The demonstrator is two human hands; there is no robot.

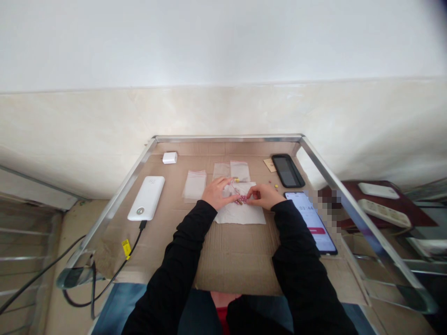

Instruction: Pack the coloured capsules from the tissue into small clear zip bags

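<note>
Small purple-pink beads (243,199) lie clustered on a sheet of white paper (240,215) at the middle of the cardboard surface. My left hand (217,193) rests at the paper's left side, thumb and fingers apart, its thumb tip at the edge of the beads. Close to its fingertips is a small yellow piece (236,180), with a thin reddish line running below it. From the right, my right hand (264,195) reaches the cluster with thumb and forefinger pinched together. What sits between those fingertips is too small to make out.
Clear plastic bags (194,185) lie left of the paper, others (240,171) behind it. A white power bank (146,197) with a black cable and a white adapter (170,157) are left. At right are a phone (309,216), a black case (288,170) and loose beads (276,186). A metal rail (228,138) surrounds the surface.
</note>
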